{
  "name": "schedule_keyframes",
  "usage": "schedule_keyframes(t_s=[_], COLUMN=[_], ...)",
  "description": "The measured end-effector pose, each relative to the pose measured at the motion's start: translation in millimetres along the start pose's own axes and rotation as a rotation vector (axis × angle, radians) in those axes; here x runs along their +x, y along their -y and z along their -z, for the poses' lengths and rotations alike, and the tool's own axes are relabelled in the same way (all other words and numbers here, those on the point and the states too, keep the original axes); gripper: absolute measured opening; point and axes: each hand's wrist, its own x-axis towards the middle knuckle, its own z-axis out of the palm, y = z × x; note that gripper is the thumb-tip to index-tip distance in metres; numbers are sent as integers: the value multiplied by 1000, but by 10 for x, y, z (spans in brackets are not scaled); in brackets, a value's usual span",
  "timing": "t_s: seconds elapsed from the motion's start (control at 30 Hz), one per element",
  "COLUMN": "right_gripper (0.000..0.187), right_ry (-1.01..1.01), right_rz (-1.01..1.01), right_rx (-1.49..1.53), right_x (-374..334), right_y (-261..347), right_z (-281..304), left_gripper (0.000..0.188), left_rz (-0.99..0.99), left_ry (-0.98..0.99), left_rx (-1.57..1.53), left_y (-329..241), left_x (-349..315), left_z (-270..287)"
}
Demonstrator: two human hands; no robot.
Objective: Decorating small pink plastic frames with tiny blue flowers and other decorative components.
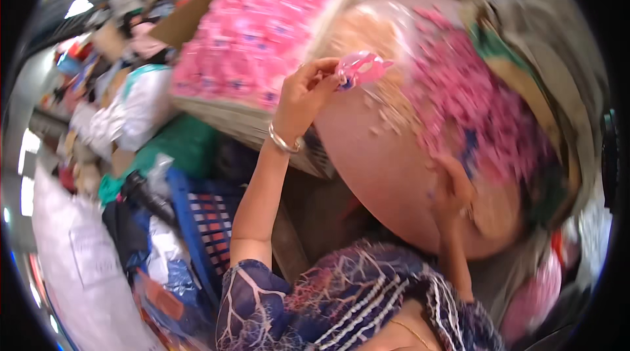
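My left hand (pixel 307 93), with a silver bangle at the wrist, is raised over the near rim of a round pinkish table (pixel 354 134). Its fingers pinch a small glossy pink plastic piece (pixel 367 68) with a touch of blue; its exact kind is unclear. Low over the table's right part is my right hand (pixel 453 183), blurred, so I cannot see whether it grips anything. Just beyond it lies a wide heap of small pink pieces (pixel 459 82). Peach-coloured pieces (pixel 394 111) are strewn left of that heap, near a clear bag of similar peach pieces (pixel 367 29).
A large box (pixel 216 111) heaped with shiny pink pieces (pixel 262 22) adjoins the table at the left. Nearer stand a blue basket (pixel 197 219), a green sack (pixel 180 147) and a tall white sack (pixel 79 265). Draped grey-brown cloth (pixel 545 42) borders the table's right side.
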Motion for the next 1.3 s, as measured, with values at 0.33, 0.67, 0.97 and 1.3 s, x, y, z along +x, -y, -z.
schedule_keyframes(t_s=[0.33,0.67,0.97,1.3], right_gripper=[28,26,25,52], right_ry=[-23,71,196,467], right_rz=[14,128,104,74], right_rx=[-132,-231,-309,-455], right_x=[-759,-1172,-1298,-1084], right_y=[58,-136,-213,-180], right_z=[311,201,133,223], left_gripper=[33,21,18,21], left_rz=[-575,-43,-299,-914], left_ry=[182,-332,-310,-783], left_rx=[609,134,387,664], left_y=[1165,1395,1318,-93], left_x=[-830,-799,-988,-626], left_z=[-948,-865,-927,488])
